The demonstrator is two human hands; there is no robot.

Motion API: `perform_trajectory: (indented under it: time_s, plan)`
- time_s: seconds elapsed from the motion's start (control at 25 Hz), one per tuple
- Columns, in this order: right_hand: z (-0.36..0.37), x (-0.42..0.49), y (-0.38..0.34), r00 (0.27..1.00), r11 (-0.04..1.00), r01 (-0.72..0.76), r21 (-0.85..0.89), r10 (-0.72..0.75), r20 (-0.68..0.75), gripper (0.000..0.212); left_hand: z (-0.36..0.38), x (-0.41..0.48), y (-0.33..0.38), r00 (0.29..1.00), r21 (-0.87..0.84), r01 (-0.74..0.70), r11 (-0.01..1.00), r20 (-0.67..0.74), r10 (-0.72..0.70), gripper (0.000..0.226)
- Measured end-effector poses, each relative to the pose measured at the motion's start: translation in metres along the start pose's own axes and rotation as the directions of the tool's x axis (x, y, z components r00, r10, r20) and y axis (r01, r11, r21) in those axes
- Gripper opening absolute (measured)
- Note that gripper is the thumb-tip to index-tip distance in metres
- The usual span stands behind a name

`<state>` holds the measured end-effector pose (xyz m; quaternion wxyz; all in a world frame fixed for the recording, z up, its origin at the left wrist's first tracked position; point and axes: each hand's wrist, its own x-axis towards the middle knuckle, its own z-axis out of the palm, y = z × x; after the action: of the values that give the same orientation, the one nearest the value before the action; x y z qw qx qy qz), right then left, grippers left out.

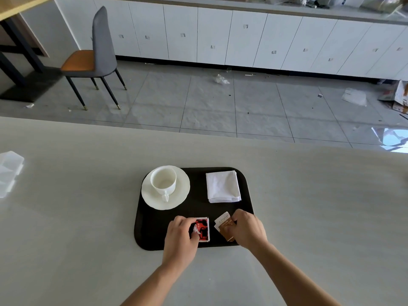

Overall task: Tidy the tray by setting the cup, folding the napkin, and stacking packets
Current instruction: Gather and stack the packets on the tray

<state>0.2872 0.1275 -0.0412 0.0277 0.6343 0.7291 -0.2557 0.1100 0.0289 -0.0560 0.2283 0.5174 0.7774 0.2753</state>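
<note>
Both hands down on the packets at the near edge of the tray, cup and napkin sitting behind them.

The pale worktop (88, 217) carries a black tray (154, 228); at its far left a white saucer (181, 195) bears the empty white cup (163, 182), upright, handle turned toward the near side. At the far right lies the white napkin (223, 186), folded into a square. Near edge now: the left hand (181, 237) rests curled on the red and black packet (202, 229), thumb pressed on its face, flat on the tray. Just to the right, apart from it, the right hand (249, 230) pinches the brown and white packets (225, 227), tilted up off the tray.
</note>
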Motion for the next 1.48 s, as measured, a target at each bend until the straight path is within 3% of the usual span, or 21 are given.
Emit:
perform_trajectory:
  time_s: [0.24,0.44,0.52,0.6,0.84,1.48]
  plan:
    - [0.0,-0.007,-0.01,0.984,0.904,-0.178,0.388,0.17,0.054,0.014,-0.001,0.002,0.001,0.996,-0.111,0.094,0.989,0.017,-0.092,0.036]
    - [0.0,-0.011,-0.011,0.988,0.956,-0.148,0.252,0.134,0.075,0.026,-0.004,0.002,0.005,0.997,-0.087,0.075,0.993,0.012,-0.074,0.035]
    - [-0.004,-0.01,-0.01,0.995,0.991,-0.096,0.09,0.094,0.028,0.023,-0.003,0.002,0.01,0.999,-0.033,0.033,0.999,0.011,-0.033,0.034]
    - [-0.003,-0.009,-0.009,0.998,0.998,-0.059,0.036,0.058,0.02,0.017,-0.001,0.004,0.013,0.999,-0.003,0.036,0.999,0.009,-0.036,0.035]
    - [0.006,-0.01,-0.008,0.999,0.996,0.02,0.083,-0.022,0.032,0.019,0.0,0.004,0.011,0.994,-0.062,0.101,0.993,0.053,-0.098,0.037]
    - [0.008,-0.014,-0.011,1.0,0.99,0.007,0.143,-0.009,0.018,0.027,0.001,0.003,0.004,0.994,-0.103,0.11,0.989,0.04,-0.107,0.035]
